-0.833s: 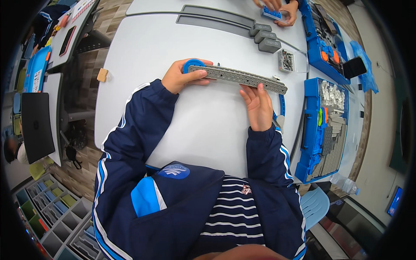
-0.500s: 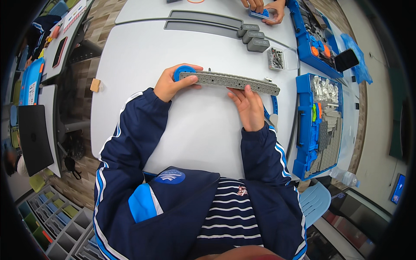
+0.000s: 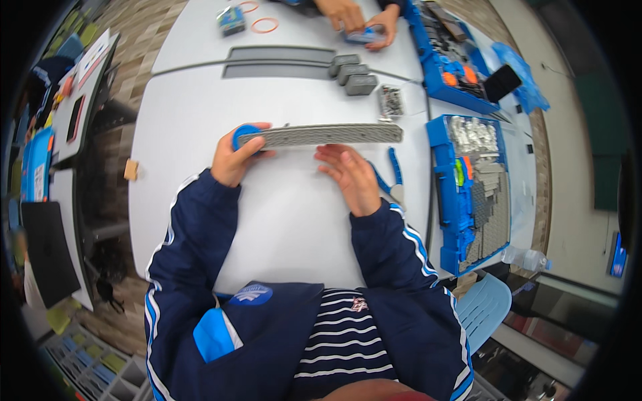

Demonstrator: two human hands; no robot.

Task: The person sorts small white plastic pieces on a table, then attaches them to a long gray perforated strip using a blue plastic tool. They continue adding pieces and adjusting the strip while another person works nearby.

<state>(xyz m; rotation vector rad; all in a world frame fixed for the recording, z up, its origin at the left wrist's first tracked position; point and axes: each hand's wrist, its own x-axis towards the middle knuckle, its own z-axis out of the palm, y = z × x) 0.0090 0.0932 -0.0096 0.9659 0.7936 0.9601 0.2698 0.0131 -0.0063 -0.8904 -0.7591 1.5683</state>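
Observation:
A long grey perforated building beam (image 3: pixel 334 135) stretches above the white table, roughly level. My left hand (image 3: pixel 231 158) is closed on its left end, the thumb on the near side. At that end sits a blue gear wheel (image 3: pixel 245 136), partly covered by my fingers. My right hand (image 3: pixel 353 179) is open just below the beam's middle, fingers spread; the fingertips come close to the beam's near edge and do not grip it. Beside the right hand lies a pair of pliers (image 3: pixel 395 167) with blue handles, partly hidden behind it.
On the right stands a blue case of grey and white parts (image 3: pixel 438 200). Behind it is another blue case (image 3: pixel 428 83). A small box of fasteners (image 3: pixel 390 101) and several grey blocks (image 3: pixel 361 85) stand beyond the beam. Across the table, another person's hands (image 3: pixel 378 27) handle a small container.
My right hand has come away from the beam's underside. The beam's right end has swung up to nearly level. My view has shifted, showing more of the far table.

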